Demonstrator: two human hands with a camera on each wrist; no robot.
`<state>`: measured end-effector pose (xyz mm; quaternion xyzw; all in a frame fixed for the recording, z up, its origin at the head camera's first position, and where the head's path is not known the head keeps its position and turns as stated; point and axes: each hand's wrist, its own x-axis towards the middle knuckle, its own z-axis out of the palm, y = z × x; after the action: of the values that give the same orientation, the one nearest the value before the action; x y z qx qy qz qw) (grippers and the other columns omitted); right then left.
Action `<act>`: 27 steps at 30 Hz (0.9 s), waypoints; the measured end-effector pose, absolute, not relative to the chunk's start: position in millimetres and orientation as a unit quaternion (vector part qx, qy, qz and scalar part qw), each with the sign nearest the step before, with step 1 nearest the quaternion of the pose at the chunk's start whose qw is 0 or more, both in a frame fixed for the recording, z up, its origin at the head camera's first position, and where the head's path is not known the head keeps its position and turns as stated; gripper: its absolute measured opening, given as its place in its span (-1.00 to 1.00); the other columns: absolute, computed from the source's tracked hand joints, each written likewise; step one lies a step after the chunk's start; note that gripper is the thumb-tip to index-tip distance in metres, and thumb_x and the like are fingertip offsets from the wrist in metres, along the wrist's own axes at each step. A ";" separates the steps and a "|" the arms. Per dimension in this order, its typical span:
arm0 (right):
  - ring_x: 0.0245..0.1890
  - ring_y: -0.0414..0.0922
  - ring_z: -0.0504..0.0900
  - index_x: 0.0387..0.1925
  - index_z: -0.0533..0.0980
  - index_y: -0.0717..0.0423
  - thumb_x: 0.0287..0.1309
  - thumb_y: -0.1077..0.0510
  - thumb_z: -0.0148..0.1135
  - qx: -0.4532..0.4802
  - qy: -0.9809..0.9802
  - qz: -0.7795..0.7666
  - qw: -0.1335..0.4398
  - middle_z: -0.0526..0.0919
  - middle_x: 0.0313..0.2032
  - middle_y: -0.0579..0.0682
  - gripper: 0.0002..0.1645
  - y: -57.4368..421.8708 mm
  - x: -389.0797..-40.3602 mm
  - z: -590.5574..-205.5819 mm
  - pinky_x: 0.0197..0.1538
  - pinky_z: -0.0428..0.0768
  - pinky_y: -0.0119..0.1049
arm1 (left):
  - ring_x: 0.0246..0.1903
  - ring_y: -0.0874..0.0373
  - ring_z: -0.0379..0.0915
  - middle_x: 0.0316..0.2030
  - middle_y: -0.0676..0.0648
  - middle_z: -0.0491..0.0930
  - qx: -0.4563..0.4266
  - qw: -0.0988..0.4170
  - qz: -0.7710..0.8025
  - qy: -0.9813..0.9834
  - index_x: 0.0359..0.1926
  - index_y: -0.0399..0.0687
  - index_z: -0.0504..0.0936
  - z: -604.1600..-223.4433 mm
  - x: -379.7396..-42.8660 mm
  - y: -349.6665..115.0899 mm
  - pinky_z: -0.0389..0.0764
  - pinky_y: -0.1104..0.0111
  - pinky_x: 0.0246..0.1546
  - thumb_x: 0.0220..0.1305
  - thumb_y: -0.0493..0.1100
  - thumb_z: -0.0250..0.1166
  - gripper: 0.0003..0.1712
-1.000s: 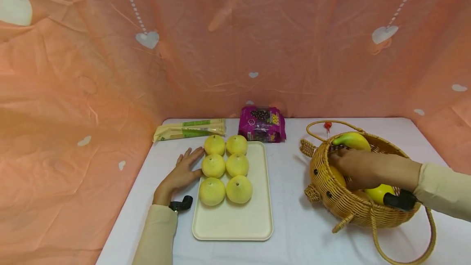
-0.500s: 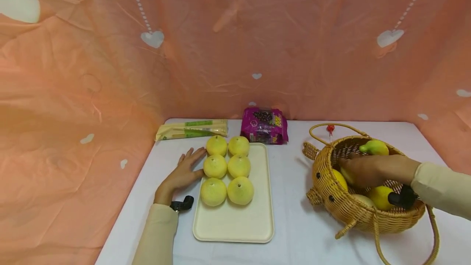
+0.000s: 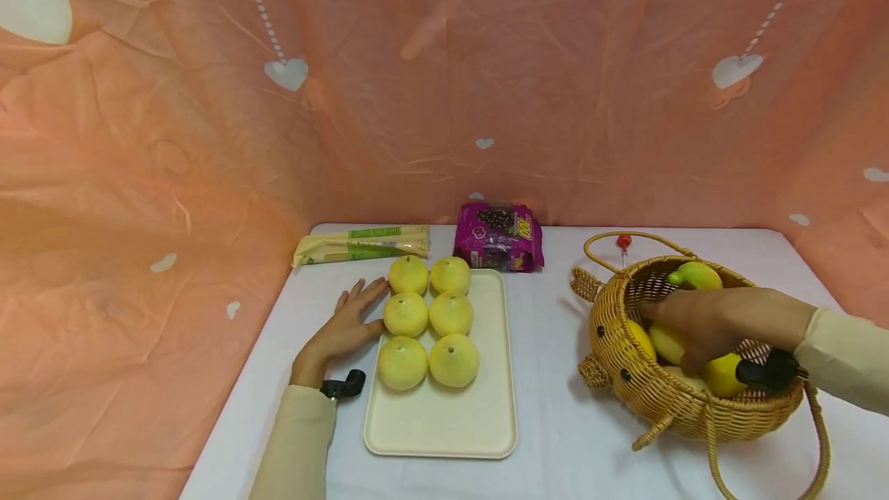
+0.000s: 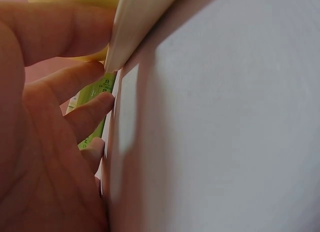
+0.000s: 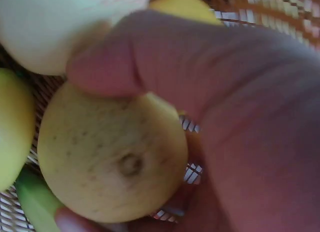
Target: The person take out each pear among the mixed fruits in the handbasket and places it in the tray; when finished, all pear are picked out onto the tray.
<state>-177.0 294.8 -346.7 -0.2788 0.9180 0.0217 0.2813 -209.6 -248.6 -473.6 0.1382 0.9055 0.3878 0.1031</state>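
Observation:
My left hand [image 3: 345,326] lies with fingers spread along the left side of a cream tray [image 3: 444,429], its fingertips right at the rim. Several round yellow fruits [image 3: 453,361] with short stems stand in two columns on the tray. At the right, my right hand [image 3: 708,321] reaches into a wicker basket [image 3: 656,388] shaped like a pig. In the right wrist view its thumb and fingers grip a round, speckled yellow fruit [image 5: 100,152]. Around that fruit lie a pale round fruit [image 5: 55,27], a yellow-green fruit [image 5: 12,127] and other yellow fruit. A green-tipped fruit [image 3: 698,276] sits at the basket's back.
Behind the tray lie a long yellow-green packet [image 3: 364,244] and a purple packet [image 3: 498,238] with dark fruit printed on it. A red lollipop [image 3: 623,241] stands behind the basket. One basket handle [image 3: 819,446] hangs down at the front right.
Inside the basket, the green-tipped fruit has shifted right and back from the left rim. My right hand has moved among the fruit, and more yellow fruit now shows beneath it. My left hand stays put.

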 end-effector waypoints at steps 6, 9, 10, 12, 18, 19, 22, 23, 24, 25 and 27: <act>-0.12 -0.15 0.56 0.20 0.60 -0.02 -0.12 0.05 0.68 -0.286 0.917 -0.041 0.274 0.66 0.00 -0.08 -0.23 302.8 -167.4 -334.2 -0.15 0.61 -0.25 | 0.77 -0.31 -0.44 0.75 -0.26 0.05 0.131 0.106 0.389 0.906 0.71 -0.19 0.21 -472.2 -210.0 -248.1 -0.51 -0.22 0.72 0.39 -0.19 0.29 -0.08; -0.13 -0.25 0.51 0.17 0.61 -0.18 -0.11 0.05 0.66 -0.308 0.916 -0.067 0.247 0.60 0.03 -0.15 -0.29 307.7 -160.3 -332.1 -0.17 0.52 -0.36 | 0.77 -0.31 -0.44 0.74 -0.27 0.05 0.132 0.107 0.388 0.906 0.71 -0.19 0.21 -472.5 -209.9 -247.9 -0.51 -0.22 0.72 0.39 -0.20 0.28 -0.08; -0.12 -0.28 0.51 0.18 0.60 -0.20 -0.11 0.05 0.65 -0.314 0.917 -0.076 0.235 0.59 0.05 -0.16 -0.27 309.6 -157.4 -331.4 -0.17 0.51 -0.38 | 0.77 -0.32 -0.44 0.74 -0.28 0.05 0.133 0.107 0.388 0.906 0.71 -0.20 0.21 -472.8 -209.7 -247.8 -0.52 -0.22 0.72 0.39 -0.20 0.28 -0.08; -0.11 -0.33 0.51 0.22 0.59 -0.19 -0.12 0.06 0.65 -0.318 0.919 -0.101 0.210 0.60 0.09 -0.18 -0.23 313.4 -151.3 -330.1 -0.17 0.51 -0.41 | 0.77 -0.31 -0.44 0.74 -0.28 0.04 0.131 0.107 0.390 0.905 0.71 -0.20 0.20 -473.4 -209.3 -247.7 -0.52 -0.22 0.72 0.39 -0.20 0.28 -0.08; -0.25 -0.38 0.52 0.32 0.44 -0.16 -0.09 0.14 0.63 -0.251 0.935 -0.198 0.150 0.64 -0.02 -0.15 -0.10 328.5 -128.3 -322.9 -0.31 0.51 -0.42 | 0.77 -0.33 -0.42 0.74 -0.29 0.05 0.136 0.103 0.386 0.906 0.71 -0.20 0.21 -473.1 -209.5 -245.7 -0.50 -0.23 0.72 0.40 -0.20 0.28 -0.09; -0.28 -0.37 0.52 0.33 0.43 -0.20 -0.07 0.17 0.63 -0.240 0.937 -0.214 0.136 0.64 -0.04 -0.14 -0.10 331.9 -123.9 -322.1 -0.33 0.49 -0.42 | 0.77 -0.33 -0.43 0.74 -0.29 0.05 0.138 0.103 0.386 0.906 0.71 -0.20 0.21 -472.8 -209.6 -245.4 -0.50 -0.23 0.72 0.39 -0.20 0.28 -0.09; -0.23 -0.33 0.58 0.37 0.46 -0.29 -0.04 0.26 0.65 -0.227 0.938 -0.251 0.077 0.68 0.05 -0.20 -0.05 343.9 -110.8 -322.7 -0.29 0.54 -0.44 | 0.76 -0.35 -0.42 0.73 -0.30 0.06 0.142 0.103 0.383 0.907 0.71 -0.22 0.21 -472.1 -209.5 -245.0 -0.49 -0.24 0.72 0.39 -0.20 0.27 -0.09; -0.21 -0.32 0.59 0.41 0.47 -0.30 -0.02 0.29 0.65 -0.222 0.936 -0.264 0.062 0.68 0.10 -0.25 -0.03 348.0 -106.3 -323.9 -0.28 0.55 -0.45 | 0.76 -0.36 -0.41 0.73 -0.31 0.06 0.143 0.102 0.382 0.907 0.71 -0.23 0.21 -472.3 -209.6 -245.4 -0.49 -0.25 0.72 0.39 -0.20 0.27 -0.09; -0.17 -0.31 0.61 0.45 0.46 -0.28 0.02 0.32 0.63 -0.219 0.933 -0.282 0.053 0.67 0.15 -0.30 -0.01 351.8 -102.1 -325.5 -0.28 0.58 -0.45 | 0.76 -0.36 -0.41 0.73 -0.31 0.06 0.143 0.101 0.381 0.908 0.71 -0.23 0.21 -472.5 -209.6 -245.8 -0.49 -0.25 0.72 0.39 -0.20 0.27 -0.09; -0.13 -0.30 0.62 0.50 0.46 -0.26 0.06 0.34 0.61 -0.214 0.928 -0.302 0.047 0.64 0.21 -0.37 0.00 355.1 -98.0 -327.6 -0.27 0.62 -0.45 | 0.76 -0.36 -0.42 0.73 -0.30 0.06 0.143 0.101 0.380 0.908 0.71 -0.22 0.21 -472.7 -209.5 -246.3 -0.49 -0.25 0.71 0.39 -0.21 0.27 -0.09; -0.10 -0.29 0.66 0.58 0.40 -0.16 0.15 0.41 0.52 -0.204 0.916 -0.344 0.041 0.56 0.30 -0.46 0.02 361.3 -89.7 -331.8 -0.29 0.70 -0.41 | 0.76 -0.35 -0.42 0.74 -0.29 0.05 0.143 0.100 0.377 0.910 0.71 -0.22 0.21 -473.8 -209.9 -247.6 -0.49 -0.25 0.72 0.40 -0.21 0.26 -0.09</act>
<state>-89.7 361.3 -331.8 -0.2039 0.9157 -0.3439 0.0405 -209.9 -247.6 -473.8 0.1425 0.9096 0.3773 0.1003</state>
